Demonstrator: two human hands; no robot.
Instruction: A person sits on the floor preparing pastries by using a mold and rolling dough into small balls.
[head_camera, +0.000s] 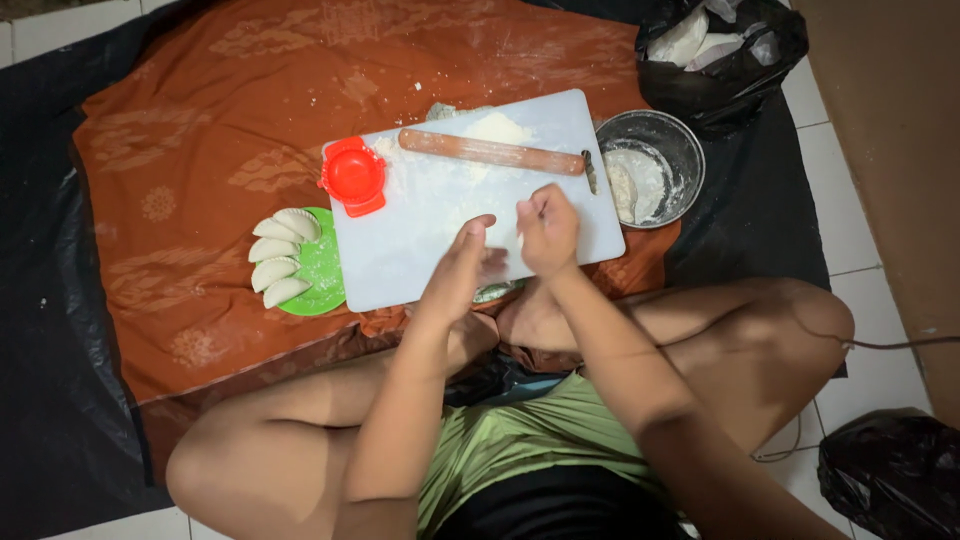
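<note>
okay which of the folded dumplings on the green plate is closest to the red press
The top dumpling, at the far end of the row on the green plate. It lies just below-left of the red press; the other three sit farther down the plate.

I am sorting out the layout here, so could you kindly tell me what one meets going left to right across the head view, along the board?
Green plate with folded dumplings → red dumpling press → white cutting board → metal bowl → black plastic bag.
</note>
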